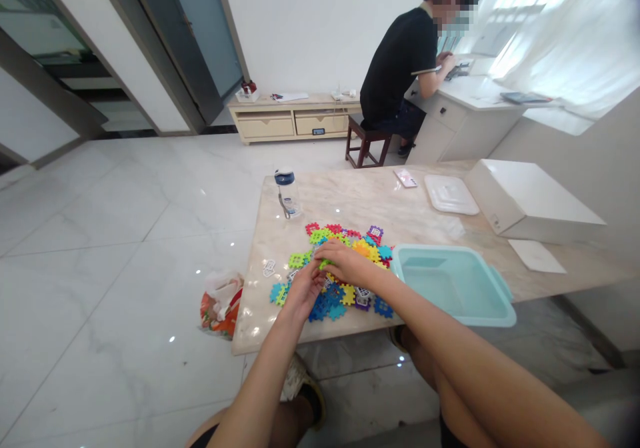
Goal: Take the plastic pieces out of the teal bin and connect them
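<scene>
My left hand (306, 291) and my right hand (345, 261) meet over a pile of colourful interlocking plastic tiles. Between their fingers shows a small lime-green tile (325, 263), partly covered by my right hand; both hands are closed around it. Beneath and around them lie dark blue tiles (327, 303), yellow tiles (349, 294), red tiles (333, 229) and a lime-green tile (297, 260) at the left. A purple tile (375, 232) is at the back of the pile. One white piece (269, 268) sits apart, left of the pile.
A pale teal tub (453, 315) stands right of the pile. Behind are a water bottle (289, 198), a white lid (451, 195) and a white box (535, 198). A plastic bag (223, 305) rests by the table's left edge. A person (405, 61) sits at a far desk.
</scene>
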Tool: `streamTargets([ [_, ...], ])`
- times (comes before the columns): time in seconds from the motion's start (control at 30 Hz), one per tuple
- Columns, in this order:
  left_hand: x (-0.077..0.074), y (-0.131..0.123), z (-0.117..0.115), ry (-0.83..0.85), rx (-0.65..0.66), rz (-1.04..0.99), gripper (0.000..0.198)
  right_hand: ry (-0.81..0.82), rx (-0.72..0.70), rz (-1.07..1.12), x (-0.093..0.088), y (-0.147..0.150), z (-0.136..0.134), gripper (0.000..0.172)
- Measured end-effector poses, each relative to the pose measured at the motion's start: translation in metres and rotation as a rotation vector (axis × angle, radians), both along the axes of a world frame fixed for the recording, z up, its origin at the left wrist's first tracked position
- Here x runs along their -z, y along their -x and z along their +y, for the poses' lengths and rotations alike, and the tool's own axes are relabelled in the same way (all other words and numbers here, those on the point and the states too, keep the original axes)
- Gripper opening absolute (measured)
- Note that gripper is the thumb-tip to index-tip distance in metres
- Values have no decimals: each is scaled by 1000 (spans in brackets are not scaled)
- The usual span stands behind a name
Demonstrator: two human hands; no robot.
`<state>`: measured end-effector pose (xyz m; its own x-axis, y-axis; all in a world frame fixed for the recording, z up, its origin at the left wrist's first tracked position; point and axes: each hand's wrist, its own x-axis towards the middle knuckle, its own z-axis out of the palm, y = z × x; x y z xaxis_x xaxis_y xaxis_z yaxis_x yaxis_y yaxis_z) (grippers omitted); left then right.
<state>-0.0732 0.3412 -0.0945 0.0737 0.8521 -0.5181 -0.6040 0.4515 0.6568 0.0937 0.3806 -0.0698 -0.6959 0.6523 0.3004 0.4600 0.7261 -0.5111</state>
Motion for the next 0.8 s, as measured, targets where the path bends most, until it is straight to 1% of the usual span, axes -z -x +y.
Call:
streamTargets([
  [0.17, -1, -2, -1, -18, 19, -20, 27, -2, 36, 12, -4, -2, -3, 21],
  [0.37, -1, -1, -3, -10, 60, -25, 24, 4, 2, 58, -6, -9, 0, 23],
  [0.5, -5, 0, -4, -5, 100, -40, 24, -1, 16, 82, -12, -18, 2, 31],
  [0.6, -8, -2, -6, -31, 143, -39, 27, -20, -3, 79, -15, -23, 0, 40],
  [0.73, -10, -6, -9, -89, 198, -35, 33, -42, -45, 77, -12, -22, -4, 51],
  [0.8, -8, -7, -10, -109, 215, -34, 34, -55, -63, 71, -9, -20, -6, 50],
])
